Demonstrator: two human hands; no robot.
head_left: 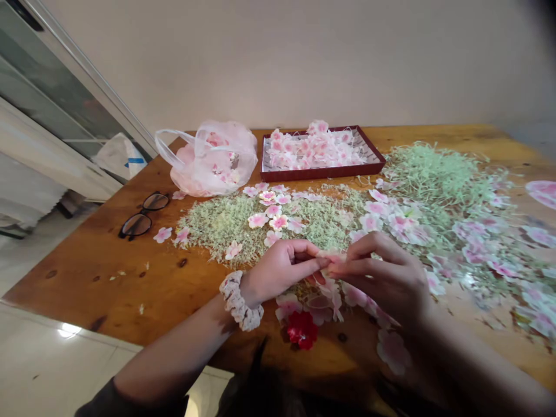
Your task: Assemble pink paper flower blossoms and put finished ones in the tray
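Observation:
My left hand [282, 269], with a scrunchie [241, 301] on its wrist, pinches a small pale pink artificial flower [332, 258] at the fingertips. From the other side, my right hand [388, 278] has its thumb and fingers closed on the same flower. Fingers partly cover it, so its details stay hidden. Beneath and around both hands lie loose pink fabric petals [289, 305]. A red flower [302, 330] rests near the table's front edge, below my hands. Pale green stamen-like strands [234, 217] spread out just beyond them, with several pink blossoms [278, 222] on top.
At the back of the wooden table [87, 260] stands a dark red box lid [324, 172] filled with pink flowers. A translucent pink bag [217, 159] sits left of it. Glasses [145, 214] lie near the left edge. A green tangle of strands [438, 174] piles up at right.

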